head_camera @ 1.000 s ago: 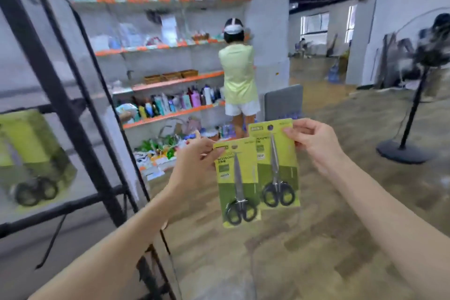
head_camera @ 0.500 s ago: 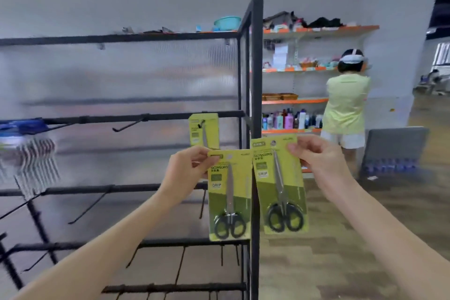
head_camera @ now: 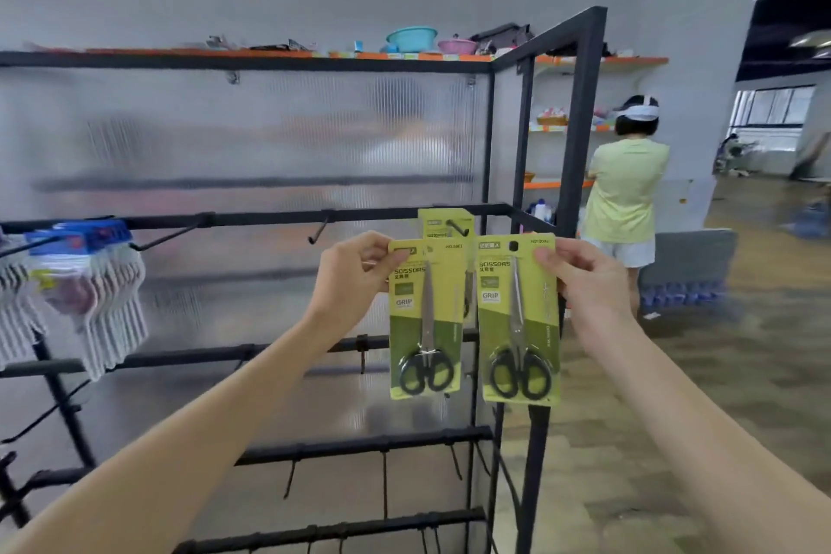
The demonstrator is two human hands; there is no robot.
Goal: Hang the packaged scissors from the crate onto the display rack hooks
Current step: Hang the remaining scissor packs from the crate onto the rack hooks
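left hand (head_camera: 355, 279) and right hand (head_camera: 584, 279) each pinch a scissors pack (head_camera: 425, 319) (head_camera: 519, 319) at centre frame, upright, blades seemingly pointing up.

I count three scissor packs: one (head_camera: 425, 319) pinched in my left hand (head_camera: 355, 279), one (head_camera: 519, 319) in my right hand (head_camera: 589, 283), and a third (head_camera: 443, 226) already on a hook at twelve o'clock from them. Two bare hooks (head_camera: 320, 229) show on that same rail at ten o'clock. One bunch of white packets (head_camera: 85, 297) hangs at nine o'clock. Two bowls (head_camera: 411, 38) sit at twelve o'clock, up top. One person (head_camera: 625, 189) stands at two o'clock.
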